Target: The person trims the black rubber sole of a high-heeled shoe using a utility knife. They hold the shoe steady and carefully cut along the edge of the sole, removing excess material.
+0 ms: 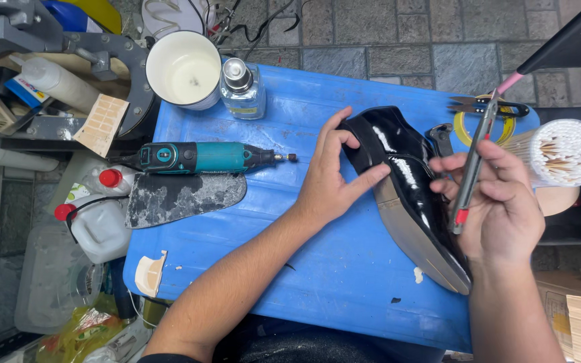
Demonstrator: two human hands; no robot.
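Shoe [398, 175]: glossy black patent upper, smooth matt tan sole. Utility knife [473, 161]: brushed metal body. Blue lid [290, 269]: smooth plastic, scuffed white near its top edge. Rotary tool [203, 158]: teal matt plastic, metal tip. Cotton swabs [563, 151]: wooden sticks.

A glossy black shoe [405, 195] lies on its side, grey sole showing, near the blue worktop's [290, 269] right edge; a slim grey-and-red knife [471, 173] stands nearly upright beside it.
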